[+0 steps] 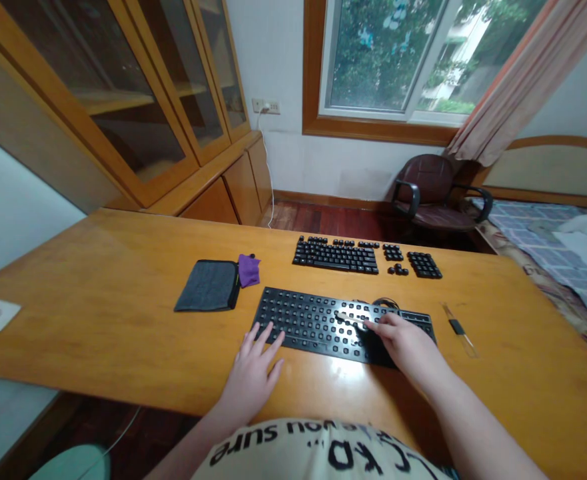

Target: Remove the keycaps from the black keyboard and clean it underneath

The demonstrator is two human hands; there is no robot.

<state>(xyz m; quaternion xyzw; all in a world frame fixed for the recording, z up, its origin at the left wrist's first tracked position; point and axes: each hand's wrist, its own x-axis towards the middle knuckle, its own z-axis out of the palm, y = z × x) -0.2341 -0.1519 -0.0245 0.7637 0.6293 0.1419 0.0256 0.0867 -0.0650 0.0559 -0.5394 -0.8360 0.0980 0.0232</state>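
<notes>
A black keyboard base (306, 313) with its keycaps off lies on the wooden desk in front of me. My left hand (254, 363) rests at its lower left corner, fingers spread, fingertips touching the edge. Over the right part of the board, my right hand (402, 340) is closed on a thin, pale-handled small brush (352, 319). The brush points left, its tip down among the bare key switches. Beyond the base, the removed black keycaps (336, 257) are laid out in keyboard order, with the number pad keycaps (424, 265) in a separate block at the right.
A wire keycap puller (457, 327) with a black handle lies right of the keyboard. To the left are a dark grey zip pouch (208, 285) and a purple cloth (249, 271). A coiled black cable (386, 303) sits behind the base. A chair (430, 190) stands past the desk.
</notes>
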